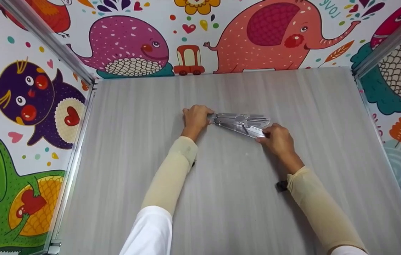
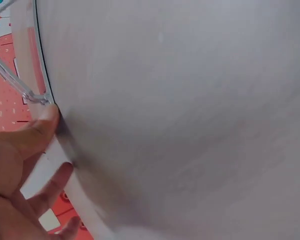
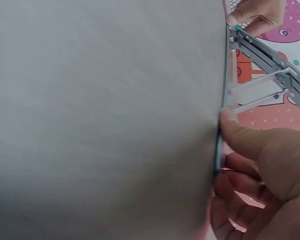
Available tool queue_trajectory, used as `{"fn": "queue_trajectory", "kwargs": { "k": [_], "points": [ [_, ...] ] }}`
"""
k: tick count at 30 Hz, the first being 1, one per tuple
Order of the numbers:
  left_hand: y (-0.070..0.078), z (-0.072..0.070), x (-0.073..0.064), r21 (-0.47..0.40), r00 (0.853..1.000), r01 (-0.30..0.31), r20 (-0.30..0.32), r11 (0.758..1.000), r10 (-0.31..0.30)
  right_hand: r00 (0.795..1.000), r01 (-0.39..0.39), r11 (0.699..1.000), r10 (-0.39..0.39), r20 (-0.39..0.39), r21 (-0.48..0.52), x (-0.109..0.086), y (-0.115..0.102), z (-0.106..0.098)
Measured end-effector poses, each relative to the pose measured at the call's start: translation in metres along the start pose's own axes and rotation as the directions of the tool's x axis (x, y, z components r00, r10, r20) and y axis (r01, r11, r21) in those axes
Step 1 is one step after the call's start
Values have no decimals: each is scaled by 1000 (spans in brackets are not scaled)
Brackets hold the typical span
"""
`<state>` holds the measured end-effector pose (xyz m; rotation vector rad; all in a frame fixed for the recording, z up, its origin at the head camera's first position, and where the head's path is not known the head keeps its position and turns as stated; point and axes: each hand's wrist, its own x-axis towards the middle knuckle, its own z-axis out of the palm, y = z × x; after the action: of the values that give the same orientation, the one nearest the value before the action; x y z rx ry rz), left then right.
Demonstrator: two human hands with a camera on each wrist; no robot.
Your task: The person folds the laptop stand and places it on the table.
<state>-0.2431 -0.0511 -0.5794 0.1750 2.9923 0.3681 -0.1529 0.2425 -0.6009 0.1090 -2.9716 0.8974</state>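
A silver folding stand (image 1: 241, 118) with slotted bars lies at mid-table, its two long parts spread in a narrow V that meets at the left. My left hand (image 1: 196, 118) pinches this joined end between thumb and fingers. At the opposite end, my right hand (image 1: 280, 139) grips the tip of the nearer, lower bar, while the slotted upper part sits free above it. The right wrist view shows a thin brace linking the stand's bars (image 3: 267, 57), with the right thumb (image 3: 240, 132) pressed on the flat lower bar. In the left wrist view the left thumb (image 2: 42, 127) touches the stand's end.
The grey wood-grain tabletop (image 1: 221, 198) spreads around both forearms. Cartoon-printed panels (image 1: 193, 39) stand behind and at both sides, with metal frame posts (image 1: 49, 42) at the corners. A small black device (image 1: 281, 186) is at the right wrist.
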Motion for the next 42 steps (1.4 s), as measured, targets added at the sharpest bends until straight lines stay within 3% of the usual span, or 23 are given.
{"fn": "queue_trajectory", "kwargs": {
  "k": [4, 8, 11, 14, 21, 28, 34, 42],
  "points": [
    [8, 4, -12, -8, 998, -30, -57, 1000, 30, 993, 73, 997, -76, 93, 30, 7, 12, -10],
    [23, 6, -25, -23, 993, -100, -70, 995, 98, 968, 132, 984, -154, 200, 121, 20, 31, -23],
    [36, 9, -33, -24, 986, -151, -70, 988, 149, 938, 128, 972, -183, 295, 196, 29, 45, -29],
    [47, 12, -36, -38, 980, -186, -84, 982, 182, 920, 113, 961, -197, 339, 253, 32, 54, -29],
    [56, 15, -37, -64, 966, -226, -144, 972, 216, 938, 103, 957, -183, 294, 270, 29, 51, -22],
    [57, 13, -32, -139, 976, -206, -106, 969, 192, 959, 69, 970, -128, 253, 231, 22, 42, -20],
    [56, 10, -20, -226, 970, -242, -89, 944, 227, 971, 86, 980, -123, 204, 179, 17, 39, -17],
    [53, 4, 5, -270, 949, -316, -83, 909, 305, 989, 55, 987, -74, 129, 150, 6, 29, -10]
  ]
}}
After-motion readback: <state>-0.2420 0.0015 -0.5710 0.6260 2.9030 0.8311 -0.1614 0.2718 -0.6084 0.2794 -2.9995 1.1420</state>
